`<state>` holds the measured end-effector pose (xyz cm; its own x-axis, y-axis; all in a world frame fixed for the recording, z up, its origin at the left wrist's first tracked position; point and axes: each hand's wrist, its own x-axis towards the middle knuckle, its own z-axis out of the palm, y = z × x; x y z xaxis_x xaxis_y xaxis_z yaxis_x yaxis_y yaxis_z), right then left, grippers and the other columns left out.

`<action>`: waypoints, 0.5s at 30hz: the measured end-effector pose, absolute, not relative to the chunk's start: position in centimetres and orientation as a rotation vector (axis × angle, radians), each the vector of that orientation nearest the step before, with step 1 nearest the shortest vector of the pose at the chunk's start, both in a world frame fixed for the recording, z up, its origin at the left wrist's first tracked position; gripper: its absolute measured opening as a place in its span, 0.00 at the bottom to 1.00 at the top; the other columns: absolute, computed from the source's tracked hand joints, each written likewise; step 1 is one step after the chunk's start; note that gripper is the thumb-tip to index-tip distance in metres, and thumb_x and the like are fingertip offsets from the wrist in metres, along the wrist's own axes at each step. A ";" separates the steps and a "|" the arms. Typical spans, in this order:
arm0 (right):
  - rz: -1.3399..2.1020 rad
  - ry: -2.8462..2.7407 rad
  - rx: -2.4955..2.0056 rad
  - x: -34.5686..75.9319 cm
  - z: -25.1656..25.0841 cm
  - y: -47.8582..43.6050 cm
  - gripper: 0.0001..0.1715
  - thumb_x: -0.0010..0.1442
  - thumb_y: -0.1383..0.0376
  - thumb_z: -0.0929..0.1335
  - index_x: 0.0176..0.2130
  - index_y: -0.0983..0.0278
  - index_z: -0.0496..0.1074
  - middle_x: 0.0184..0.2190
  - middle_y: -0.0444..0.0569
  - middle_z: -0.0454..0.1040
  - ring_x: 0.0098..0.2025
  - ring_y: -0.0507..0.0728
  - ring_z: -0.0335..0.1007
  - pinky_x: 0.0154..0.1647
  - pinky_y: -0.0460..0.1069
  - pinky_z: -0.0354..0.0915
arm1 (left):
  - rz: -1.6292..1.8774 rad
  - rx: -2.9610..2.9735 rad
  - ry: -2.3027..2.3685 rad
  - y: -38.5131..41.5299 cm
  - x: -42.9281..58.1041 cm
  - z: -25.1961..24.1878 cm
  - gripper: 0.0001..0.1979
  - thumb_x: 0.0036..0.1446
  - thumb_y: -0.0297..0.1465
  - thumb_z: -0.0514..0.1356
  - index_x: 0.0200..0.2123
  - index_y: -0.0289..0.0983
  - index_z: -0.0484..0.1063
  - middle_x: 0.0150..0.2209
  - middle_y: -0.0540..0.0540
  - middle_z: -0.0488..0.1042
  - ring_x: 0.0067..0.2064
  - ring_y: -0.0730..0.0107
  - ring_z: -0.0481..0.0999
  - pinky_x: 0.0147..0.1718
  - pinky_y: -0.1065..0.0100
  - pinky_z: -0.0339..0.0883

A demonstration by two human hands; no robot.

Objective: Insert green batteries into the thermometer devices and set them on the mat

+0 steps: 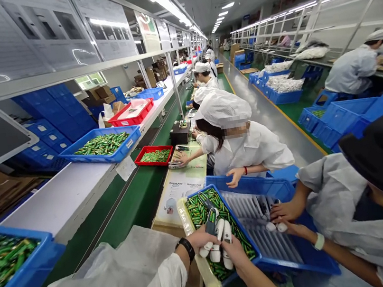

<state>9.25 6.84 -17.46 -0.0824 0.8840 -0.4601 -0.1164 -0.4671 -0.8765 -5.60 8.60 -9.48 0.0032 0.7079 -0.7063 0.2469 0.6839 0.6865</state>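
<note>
My left hand [200, 239], with a black watch at the wrist, is closed around part of a bunch of several white handheld devices [221, 234]. My right hand [235, 252] grips the same bunch from the other side, so the hands nearly meet. One device with a dark grey section [211, 222] points up, and green shows in its hollow. Another dark grey device [206, 201] lies just beyond, on green batteries [196, 208]. Those batteries fill a blue bin [231, 212] under my hands. My palms and some fingertips are hidden.
Right of the bin, a co-worker's hands [288, 213] touch white devices in a blue crate [310, 253] with ribbed trays. A foam strip [207, 275] edges my bin. Ahead are a red tray [153, 156] of batteries and another worker [244, 135]. Battery-filled blue trays [106, 149] line the left.
</note>
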 end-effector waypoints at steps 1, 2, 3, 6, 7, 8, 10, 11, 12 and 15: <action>1.642 -0.911 -1.411 9.3 -17.1 6.5 0.22 0.42 0.59 0.71 0.38 0.67 0.75 0.33 0.52 0.81 0.39 0.63 0.76 0.41 0.52 0.69 | 0.447 0.764 1.521 8.1 -5.7 -9.3 0.29 0.36 0.28 0.70 0.45 0.39 0.67 0.30 0.50 0.76 0.30 0.62 0.78 0.27 0.62 0.73; 1.637 -0.944 -1.394 9.4 -16.7 6.2 0.22 0.42 0.60 0.71 0.38 0.67 0.75 0.33 0.52 0.81 0.39 0.63 0.76 0.41 0.52 0.69 | 0.484 0.722 1.470 7.6 -5.8 -9.2 0.30 0.35 0.28 0.70 0.45 0.39 0.67 0.28 0.51 0.76 0.28 0.62 0.77 0.26 0.62 0.73; 1.643 -0.977 -1.366 9.5 -16.3 5.9 0.22 0.42 0.60 0.71 0.38 0.67 0.75 0.33 0.52 0.80 0.39 0.63 0.76 0.41 0.52 0.69 | 0.543 0.684 1.416 7.1 -5.9 -9.1 0.30 0.34 0.27 0.71 0.45 0.39 0.68 0.28 0.51 0.76 0.28 0.63 0.76 0.26 0.63 0.72; 1.700 -1.079 -1.257 9.7 -14.5 5.0 0.21 0.44 0.62 0.70 0.40 0.66 0.75 0.34 0.50 0.80 0.38 0.61 0.75 0.41 0.51 0.69 | 0.770 0.602 1.285 5.3 -6.4 -8.8 0.28 0.32 0.24 0.71 0.42 0.38 0.71 0.30 0.49 0.77 0.31 0.63 0.78 0.29 0.65 0.72; 1.718 -1.120 -1.222 9.7 -13.9 4.8 0.21 0.45 0.63 0.70 0.41 0.66 0.75 0.34 0.49 0.80 0.38 0.61 0.75 0.40 0.51 0.69 | 0.830 0.579 1.255 4.7 -6.6 -8.8 0.28 0.33 0.23 0.71 0.42 0.38 0.72 0.31 0.48 0.78 0.32 0.63 0.78 0.31 0.65 0.72; 1.727 -1.165 -1.190 9.7 -13.2 4.5 0.21 0.46 0.63 0.71 0.42 0.66 0.76 0.34 0.49 0.80 0.38 0.61 0.75 0.41 0.51 0.69 | 0.876 0.556 1.224 4.0 -6.8 -8.7 0.27 0.33 0.22 0.70 0.42 0.37 0.72 0.32 0.47 0.78 0.34 0.62 0.79 0.32 0.65 0.73; 1.711 -1.274 -1.119 9.3 -11.8 4.1 0.23 0.48 0.61 0.72 0.45 0.65 0.75 0.36 0.49 0.79 0.39 0.61 0.74 0.42 0.51 0.69 | 0.958 0.511 1.180 2.7 -7.5 -8.8 0.27 0.34 0.22 0.69 0.43 0.36 0.73 0.35 0.45 0.80 0.36 0.61 0.80 0.34 0.65 0.73; 1.682 -1.343 -1.089 8.9 -11.2 4.0 0.23 0.49 0.60 0.72 0.46 0.65 0.75 0.37 0.49 0.79 0.39 0.60 0.74 0.42 0.51 0.68 | 0.999 0.479 1.170 2.0 -7.9 -9.0 0.26 0.35 0.22 0.69 0.43 0.36 0.73 0.36 0.44 0.80 0.36 0.61 0.80 0.34 0.65 0.72; 1.640 -1.425 -1.066 8.4 -10.7 3.9 0.22 0.52 0.59 0.71 0.45 0.65 0.75 0.37 0.49 0.79 0.39 0.60 0.74 0.42 0.50 0.68 | 1.042 0.437 1.167 1.4 -8.4 -9.3 0.25 0.36 0.23 0.69 0.43 0.36 0.74 0.36 0.44 0.80 0.35 0.61 0.80 0.34 0.65 0.72; 1.488 -1.701 -1.049 6.0 -9.6 4.0 0.15 0.59 0.56 0.67 0.41 0.64 0.74 0.33 0.48 0.77 0.35 0.57 0.71 0.38 0.48 0.65 | 1.149 0.242 1.150 -0.3 -10.8 -10.5 0.21 0.41 0.27 0.70 0.43 0.36 0.75 0.32 0.45 0.80 0.30 0.66 0.78 0.30 0.67 0.70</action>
<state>5.96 4.00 -9.60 -0.4780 0.8775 -0.0389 0.1552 0.0407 -0.9870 -10.76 -0.31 -10.49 -0.0496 0.8076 -0.5876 -0.5864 0.4527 0.6717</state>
